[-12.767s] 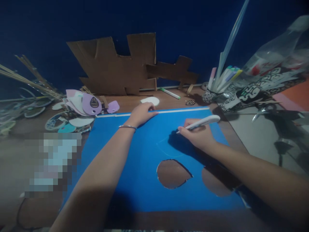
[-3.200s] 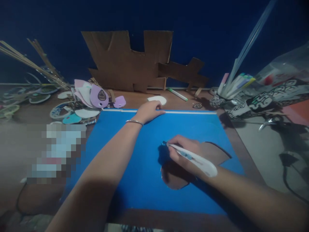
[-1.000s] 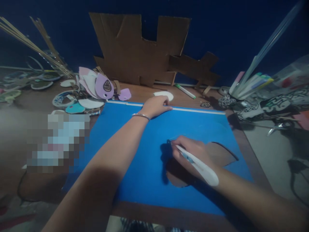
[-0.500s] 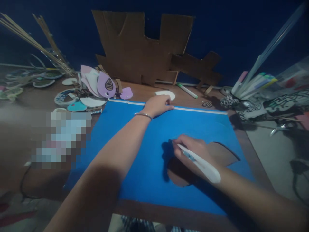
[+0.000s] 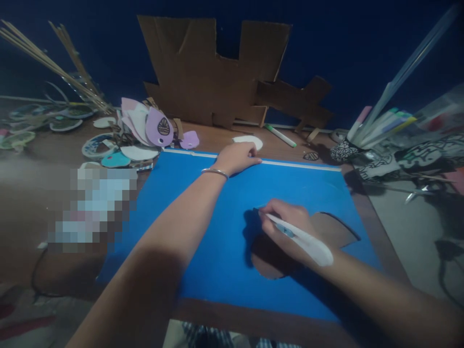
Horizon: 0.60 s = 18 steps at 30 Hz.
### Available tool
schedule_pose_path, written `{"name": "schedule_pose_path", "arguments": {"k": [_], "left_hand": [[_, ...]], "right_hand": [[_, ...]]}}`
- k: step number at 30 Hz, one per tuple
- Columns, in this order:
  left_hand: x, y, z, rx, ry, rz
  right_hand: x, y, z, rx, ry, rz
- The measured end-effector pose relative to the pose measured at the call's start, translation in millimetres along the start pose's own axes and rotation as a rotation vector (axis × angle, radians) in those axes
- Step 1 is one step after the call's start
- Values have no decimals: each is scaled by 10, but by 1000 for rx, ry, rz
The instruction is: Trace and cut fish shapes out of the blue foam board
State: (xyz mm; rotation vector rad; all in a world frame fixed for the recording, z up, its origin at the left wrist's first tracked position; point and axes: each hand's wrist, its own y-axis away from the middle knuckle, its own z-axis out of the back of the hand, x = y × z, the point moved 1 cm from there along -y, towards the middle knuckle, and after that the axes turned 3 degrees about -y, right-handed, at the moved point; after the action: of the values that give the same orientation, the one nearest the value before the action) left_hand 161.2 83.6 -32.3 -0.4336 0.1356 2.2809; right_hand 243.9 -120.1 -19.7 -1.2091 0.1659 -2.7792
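1. table (image 5: 217, 311), brown wood, shows at the near edge and bears the work.
2. blue sheet (image 5: 224, 232), flat on table, white strip (image 5: 300, 167) along far edge. looks thin, light, semi-stiff; should flex if lifted one-handed. cut-outs likely weaken it, narrow bits between them could tear. best hold: both side edges, or the solid left part.
3. cardboard (image 5: 203, 67), upright behind sheet, notched; looks light, stiff.
4. left hand (image 5: 237, 157), pressed on far edge of sheet over the strip, fingers loosely bent, modest gap to thumb. can't tell if any tip is under the edge.
5. right hand (image 5: 290, 222), over the sheet, fingers narrow, pinched round the knife near its front end.
6. openings: one (image 5: 271, 267) partly under right hand, other (image 5: 331, 229) beside it, pointed at one end.
7. white craft knife (image 5: 308, 244), by its look; tip end at sheet, exact contact hidden. probably light, rigid, smooth plastic, may slip in damp fingers; hold by handle, clear of blade end.
8. green-white marker (image 5: 281, 136), lying beyond far edge.
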Motion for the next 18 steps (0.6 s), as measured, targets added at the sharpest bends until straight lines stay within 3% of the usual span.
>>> {"name": "schedule_pose_path", "arguments": {"k": [18], "left_hand": [[27, -21, -16, -7, 5, -7]], "right_hand": [[-16, 18, -14, -45, -18, -30]]}}
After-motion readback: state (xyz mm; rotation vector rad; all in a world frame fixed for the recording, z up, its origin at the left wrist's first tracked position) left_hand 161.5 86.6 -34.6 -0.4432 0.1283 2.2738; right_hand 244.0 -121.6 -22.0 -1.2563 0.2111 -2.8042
